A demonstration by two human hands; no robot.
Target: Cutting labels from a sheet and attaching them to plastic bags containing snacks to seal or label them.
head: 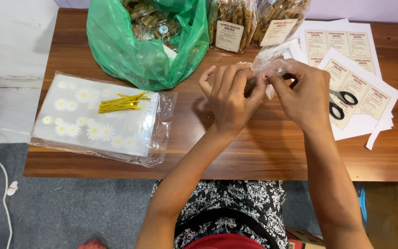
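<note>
Head view: both hands' grip, left hand (pixel 229 99) and right hand (pixel 305 94), apparently pinches the clear bag (pixel 268 64) between them.

What I count on my table

One green plastic bag (pixel 143 50), two filled snack packets (pixel 229 23) at the back, one pair of scissors (pixel 342 103), one bundle of gold twist ties (pixel 121 103), and one stack of daisy-print bags (pixel 95 115).

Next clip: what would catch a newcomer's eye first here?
Both hands meet mid-table: the left hand and right hand pinch the top of a small clear bag. Behind them slumps a big green plastic bag; at left, gold twist ties lie on daisy-printed bags.
</note>
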